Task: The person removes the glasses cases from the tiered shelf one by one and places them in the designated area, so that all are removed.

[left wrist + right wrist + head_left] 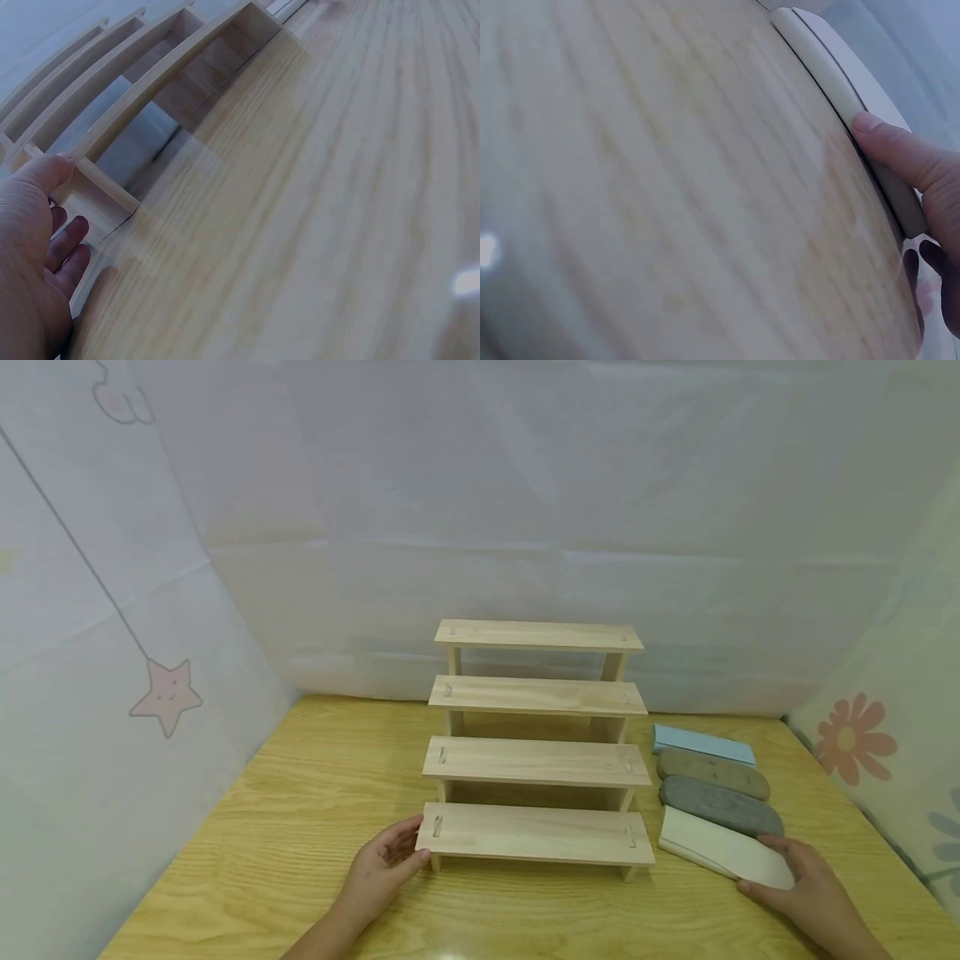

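Note:
A stepped wooden display rack [536, 835] with several pale shelves stands on the table. My left hand [381, 870] holds the left end of its lowest shelf, thumb at the front corner and fingers at the side; the left wrist view shows the thumb [52, 171] against the shelf's corner. To the right of the rack, my right hand [806, 893] grips the near right end of a cream glasses case [723, 847], which lies flat on the table. The right wrist view shows the thumb [889, 142] on the long side of the case; the other fingers are partly hidden.
Behind the cream case lie a grey glasses case [720, 804], a brown one [712, 774] and a light blue one [701, 744] in a row. A wood-grain table [300, 802] carries everything. White printed cloth [525, 493] hangs at the back and both sides.

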### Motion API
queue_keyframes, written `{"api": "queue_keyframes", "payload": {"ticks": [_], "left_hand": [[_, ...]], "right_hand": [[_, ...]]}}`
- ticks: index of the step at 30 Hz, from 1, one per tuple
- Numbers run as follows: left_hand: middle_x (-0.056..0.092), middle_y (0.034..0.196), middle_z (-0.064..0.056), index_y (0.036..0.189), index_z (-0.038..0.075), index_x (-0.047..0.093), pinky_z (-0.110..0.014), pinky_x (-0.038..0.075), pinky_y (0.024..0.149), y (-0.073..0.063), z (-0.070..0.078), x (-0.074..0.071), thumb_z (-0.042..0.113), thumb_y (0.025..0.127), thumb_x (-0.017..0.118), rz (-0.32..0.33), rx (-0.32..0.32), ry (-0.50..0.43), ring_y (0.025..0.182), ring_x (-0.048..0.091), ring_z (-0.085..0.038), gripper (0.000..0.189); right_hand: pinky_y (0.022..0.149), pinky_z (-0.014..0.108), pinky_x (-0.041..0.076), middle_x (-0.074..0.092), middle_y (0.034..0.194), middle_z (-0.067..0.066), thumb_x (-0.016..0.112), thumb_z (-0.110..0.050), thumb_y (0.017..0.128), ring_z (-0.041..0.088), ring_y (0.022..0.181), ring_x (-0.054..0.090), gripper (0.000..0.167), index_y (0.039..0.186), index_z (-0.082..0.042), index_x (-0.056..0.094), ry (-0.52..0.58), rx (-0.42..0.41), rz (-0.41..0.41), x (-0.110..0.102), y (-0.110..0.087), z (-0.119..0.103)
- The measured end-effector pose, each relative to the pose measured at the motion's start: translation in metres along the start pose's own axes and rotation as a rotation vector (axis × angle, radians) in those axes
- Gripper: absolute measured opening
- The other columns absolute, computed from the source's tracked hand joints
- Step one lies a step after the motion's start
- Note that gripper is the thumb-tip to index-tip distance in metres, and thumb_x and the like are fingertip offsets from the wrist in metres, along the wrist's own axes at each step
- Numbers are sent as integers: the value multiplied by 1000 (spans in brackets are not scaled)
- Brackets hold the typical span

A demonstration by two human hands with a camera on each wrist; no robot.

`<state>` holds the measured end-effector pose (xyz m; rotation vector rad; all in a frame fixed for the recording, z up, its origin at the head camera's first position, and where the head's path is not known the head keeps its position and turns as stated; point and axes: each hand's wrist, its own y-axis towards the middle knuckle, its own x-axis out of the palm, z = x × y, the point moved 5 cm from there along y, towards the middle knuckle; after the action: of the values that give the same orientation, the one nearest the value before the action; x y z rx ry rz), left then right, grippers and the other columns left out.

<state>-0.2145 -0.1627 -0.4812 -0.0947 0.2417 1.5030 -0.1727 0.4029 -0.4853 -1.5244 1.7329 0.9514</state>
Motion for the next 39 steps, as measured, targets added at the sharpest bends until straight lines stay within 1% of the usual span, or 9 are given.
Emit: {"api": "queue_keyframes", "payload": {"ticks": [2,4,11,14,21,25,31,37,39], "left_hand": [[67,126,-10,129,7,61,-17,51,89,0,0,0,12,83,77,1,2,0,103,64,-5,49],[67,126,-10,129,6,61,-17,51,89,0,0,0,12,83,77,2,2,1,103,64,-5,49],[67,126,-11,129,5,61,-17,51,89,-1,1,0,11,83,77,6,-6,2,103,64,-5,49],[67,126,-11,129,6,61,-17,51,89,-1,1,0,11,83,77,8,-12,2,103,64,-5,49],[67,126,-10,129,7,62,-17,51,89,-1,2,0,12,83,78,8,-15,-1,104,64,-6,49],[68,125,-10,129,7,62,-18,51,88,-1,0,0,12,83,78,4,-8,0,103,64,-6,49],[68,125,-10,129,7,62,-18,51,88,0,-1,0,13,84,78,2,9,-7,103,64,-6,49],[67,125,-10,129,6,62,-18,51,89,0,-1,0,12,84,77,-1,12,-12,103,64,-6,48],[67,125,-10,129,6,62,-18,51,89,0,-1,0,12,84,77,0,9,-14,103,64,-6,48]], "right_hand": [[88,66,37,44,132,37,81,-40,79,53,119,38,79,133,6,48,-24,-17,26,-1,0,-1],[88,67,36,43,132,37,81,-40,79,53,119,37,78,134,5,49,-39,-20,29,-2,0,-1],[86,67,42,35,137,39,77,-47,82,55,120,34,87,139,9,42,-16,57,-11,-5,3,1],[84,66,44,36,137,40,76,-50,81,55,119,35,90,139,10,41,-20,70,-15,-6,4,2],[84,68,42,39,136,40,76,-49,82,56,119,34,90,140,10,41,-25,54,28,-8,7,5],[83,67,42,40,135,40,76,-48,83,55,118,36,90,141,10,40,-19,51,41,-10,10,7],[87,68,41,36,137,45,74,-46,86,59,119,36,93,144,14,32,5,73,39,-13,16,14],[93,71,35,32,138,47,72,-44,87,63,122,31,92,144,16,30,1,112,54,-16,22,19],[94,72,35,31,138,47,72,-44,87,63,123,31,93,144,15,30,-2,122,49,-17,23,19]]}}
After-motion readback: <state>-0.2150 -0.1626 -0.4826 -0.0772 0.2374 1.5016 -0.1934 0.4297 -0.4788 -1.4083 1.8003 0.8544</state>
